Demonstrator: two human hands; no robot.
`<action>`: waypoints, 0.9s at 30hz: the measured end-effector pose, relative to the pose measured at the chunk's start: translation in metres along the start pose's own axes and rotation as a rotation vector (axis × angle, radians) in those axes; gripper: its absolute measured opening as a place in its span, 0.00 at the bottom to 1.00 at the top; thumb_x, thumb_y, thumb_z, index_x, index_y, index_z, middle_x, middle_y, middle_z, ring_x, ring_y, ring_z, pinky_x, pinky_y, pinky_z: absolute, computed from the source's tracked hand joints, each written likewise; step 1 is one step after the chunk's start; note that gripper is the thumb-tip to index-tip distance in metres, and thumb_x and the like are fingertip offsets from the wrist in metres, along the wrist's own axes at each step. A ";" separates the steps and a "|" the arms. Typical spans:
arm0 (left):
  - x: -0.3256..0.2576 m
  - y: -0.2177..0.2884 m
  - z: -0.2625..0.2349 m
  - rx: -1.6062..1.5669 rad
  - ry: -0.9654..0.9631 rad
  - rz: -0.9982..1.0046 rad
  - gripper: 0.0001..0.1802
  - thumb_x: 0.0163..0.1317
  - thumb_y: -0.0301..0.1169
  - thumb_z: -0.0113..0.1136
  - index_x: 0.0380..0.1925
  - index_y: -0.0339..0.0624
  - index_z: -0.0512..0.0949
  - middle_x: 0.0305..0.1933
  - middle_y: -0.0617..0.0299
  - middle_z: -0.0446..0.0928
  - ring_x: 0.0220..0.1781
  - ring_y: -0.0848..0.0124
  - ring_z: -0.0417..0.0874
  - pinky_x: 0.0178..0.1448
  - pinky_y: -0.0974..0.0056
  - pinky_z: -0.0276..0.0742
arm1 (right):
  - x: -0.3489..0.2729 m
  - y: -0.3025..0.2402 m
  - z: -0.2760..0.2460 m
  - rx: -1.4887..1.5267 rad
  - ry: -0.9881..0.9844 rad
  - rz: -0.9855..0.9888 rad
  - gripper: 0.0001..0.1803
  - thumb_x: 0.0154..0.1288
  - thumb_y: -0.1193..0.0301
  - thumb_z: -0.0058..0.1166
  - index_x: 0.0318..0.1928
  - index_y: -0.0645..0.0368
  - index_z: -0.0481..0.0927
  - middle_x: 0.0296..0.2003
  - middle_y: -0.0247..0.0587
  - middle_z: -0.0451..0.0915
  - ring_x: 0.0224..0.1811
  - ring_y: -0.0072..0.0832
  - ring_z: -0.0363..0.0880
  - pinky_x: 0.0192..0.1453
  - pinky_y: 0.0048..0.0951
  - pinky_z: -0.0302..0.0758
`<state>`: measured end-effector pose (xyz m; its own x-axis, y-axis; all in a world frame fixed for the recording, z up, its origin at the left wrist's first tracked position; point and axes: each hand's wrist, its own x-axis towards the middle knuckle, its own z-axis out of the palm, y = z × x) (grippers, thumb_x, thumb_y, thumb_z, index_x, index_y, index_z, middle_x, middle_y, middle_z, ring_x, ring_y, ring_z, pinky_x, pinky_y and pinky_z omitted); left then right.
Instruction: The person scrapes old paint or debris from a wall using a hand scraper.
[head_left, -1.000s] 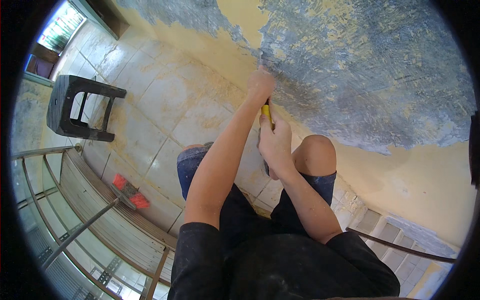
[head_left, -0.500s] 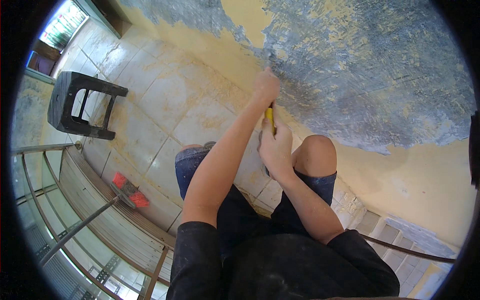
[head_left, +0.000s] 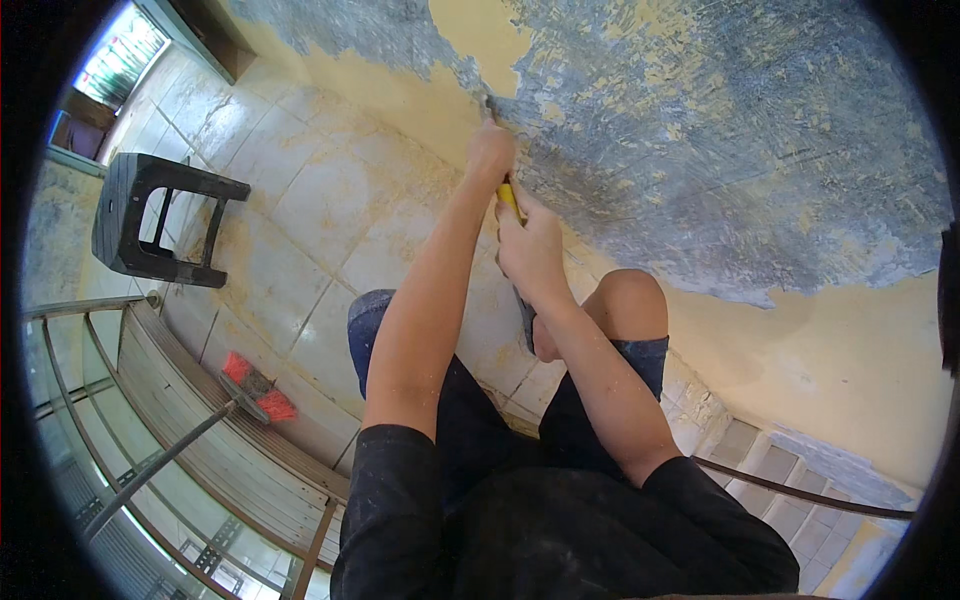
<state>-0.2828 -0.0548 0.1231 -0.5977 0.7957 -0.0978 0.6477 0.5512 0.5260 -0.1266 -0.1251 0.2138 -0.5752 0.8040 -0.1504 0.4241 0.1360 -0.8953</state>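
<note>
Both my hands are wrapped around a scraper with a yellow and black handle [head_left: 509, 197]. My left hand [head_left: 491, 155] grips its far part, close to the blade end. Lower down, toward my body, my right hand [head_left: 533, 250] is closed on the handle. The tip of the tool meets the wall [head_left: 700, 150] where yellow paint borders a bare grey patch. Most of the blade is too small to make out. Flecks of yellow paint remain across the grey area.
Pale floor tiles [head_left: 390, 235] carry yellowish dust and scrapings. A black plastic stool [head_left: 125, 215] lies on its side at left. A red-bristled broom [head_left: 258, 387] leans by a glass-and-metal cabinet [head_left: 215, 425]. My bent knees sit close to the wall.
My two hands and the scraper have moved left and slightly up along the wall, following the paint edge. Both keep their hold on the handle.
</note>
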 end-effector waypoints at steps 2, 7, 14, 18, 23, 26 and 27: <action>-0.010 0.015 -0.001 0.048 -0.015 0.033 0.15 0.63 0.31 0.50 0.34 0.34 0.84 0.43 0.45 0.82 0.42 0.54 0.86 0.45 0.57 0.82 | -0.017 -0.005 -0.012 -0.029 -0.031 -0.007 0.25 0.69 0.68 0.44 0.65 0.61 0.70 0.26 0.56 0.79 0.28 0.42 0.79 0.36 0.39 0.72; -0.047 0.058 -0.003 -0.094 0.037 0.013 0.17 0.66 0.32 0.44 0.41 0.33 0.81 0.43 0.41 0.81 0.45 0.48 0.84 0.49 0.52 0.80 | -0.061 -0.022 -0.035 0.050 0.033 0.068 0.26 0.70 0.69 0.44 0.67 0.61 0.66 0.22 0.49 0.75 0.21 0.29 0.73 0.30 0.33 0.69; -0.027 0.039 0.002 -0.303 0.088 -0.160 0.18 0.67 0.33 0.42 0.43 0.33 0.78 0.42 0.39 0.81 0.48 0.45 0.82 0.50 0.49 0.78 | -0.038 -0.016 -0.024 -0.015 -0.009 0.137 0.25 0.70 0.69 0.45 0.65 0.63 0.68 0.22 0.49 0.75 0.23 0.28 0.73 0.31 0.34 0.69; -0.004 0.001 -0.014 0.041 -0.035 -0.003 0.17 0.65 0.32 0.46 0.40 0.33 0.82 0.45 0.42 0.81 0.48 0.51 0.84 0.48 0.53 0.80 | 0.001 -0.007 -0.002 0.039 -0.065 -0.022 0.24 0.73 0.70 0.43 0.68 0.57 0.67 0.17 0.26 0.67 0.12 0.15 0.61 0.15 0.24 0.58; -0.008 0.011 -0.030 0.130 -0.126 0.047 0.14 0.63 0.28 0.50 0.37 0.31 0.83 0.49 0.44 0.80 0.49 0.55 0.84 0.47 0.56 0.81 | -0.003 -0.003 0.000 0.071 -0.011 -0.095 0.24 0.71 0.71 0.43 0.67 0.58 0.69 0.17 0.27 0.67 0.12 0.16 0.62 0.16 0.25 0.60; -0.034 0.036 -0.018 0.097 0.008 0.073 0.15 0.63 0.28 0.48 0.39 0.30 0.82 0.48 0.43 0.80 0.49 0.54 0.83 0.49 0.56 0.80 | -0.033 -0.009 -0.010 0.068 0.039 -0.121 0.24 0.73 0.72 0.42 0.68 0.58 0.67 0.16 0.25 0.64 0.13 0.14 0.60 0.16 0.24 0.58; -0.040 0.043 -0.013 0.073 0.088 0.092 0.16 0.64 0.29 0.47 0.40 0.30 0.81 0.47 0.42 0.80 0.49 0.53 0.83 0.50 0.55 0.80 | -0.044 -0.011 -0.015 0.041 0.037 -0.153 0.24 0.73 0.72 0.42 0.68 0.58 0.67 0.16 0.25 0.64 0.13 0.14 0.60 0.16 0.24 0.58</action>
<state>-0.2370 -0.0665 0.1606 -0.5718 0.8201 0.0242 0.7321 0.4967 0.4662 -0.0958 -0.1533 0.2359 -0.6047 0.7964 0.0038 0.3043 0.2354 -0.9230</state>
